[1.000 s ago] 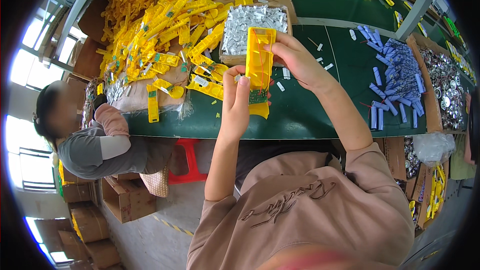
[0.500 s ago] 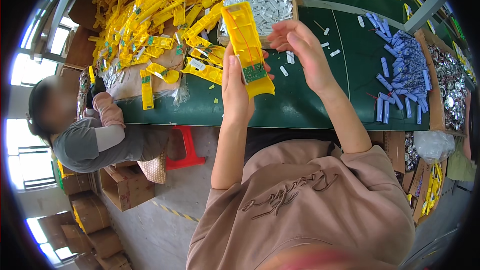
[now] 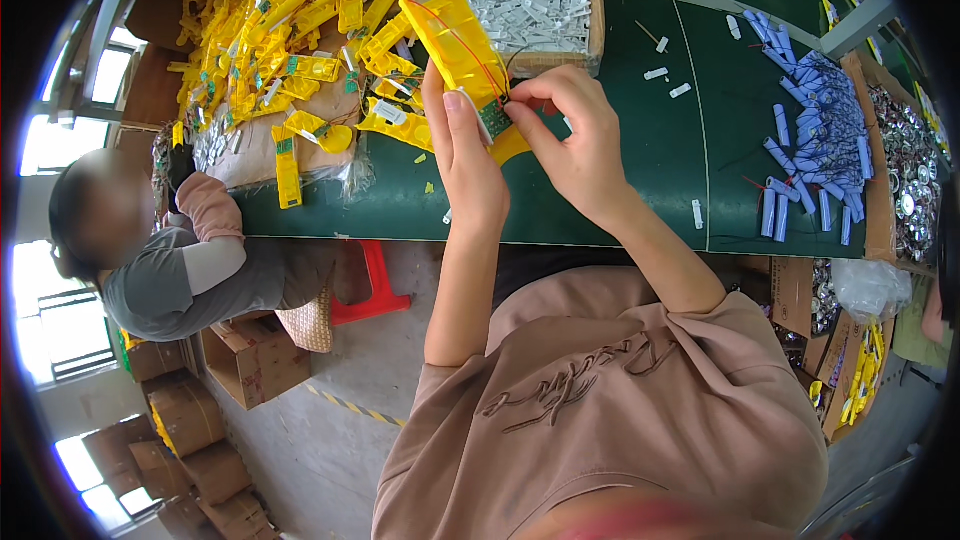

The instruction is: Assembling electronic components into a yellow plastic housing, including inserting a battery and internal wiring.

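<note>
My left hand [image 3: 468, 155] is closed around a long yellow plastic housing [image 3: 452, 28], tilted with its open inner side toward me. A green circuit board [image 3: 492, 120] sits near the housing's lower end, and red wires run along the inside. At that board the thumb and forefinger of my right hand [image 3: 575, 135] pinch thin dark and red wires [image 3: 504, 100]. Their exact ends are hidden by the fingertips. Beyond the housing stands a cardboard box [image 3: 598, 0] full of small white plastic pieces [image 3: 525, 0].
Yellow housings with boards [image 3: 330, 20] are heaped at the far left of the green table [image 3: 640, 175]. Blue wired cylinders [image 3: 825, 130] lie at the right, beside a box of round metal parts [image 3: 905, 195]. A co-worker [image 3: 180, 270] sits at the left near a red stool [image 3: 375, 290].
My right hand has come in from the right, and its fingers now pinch wires at the board. The housing has tilted further left in my left hand.
</note>
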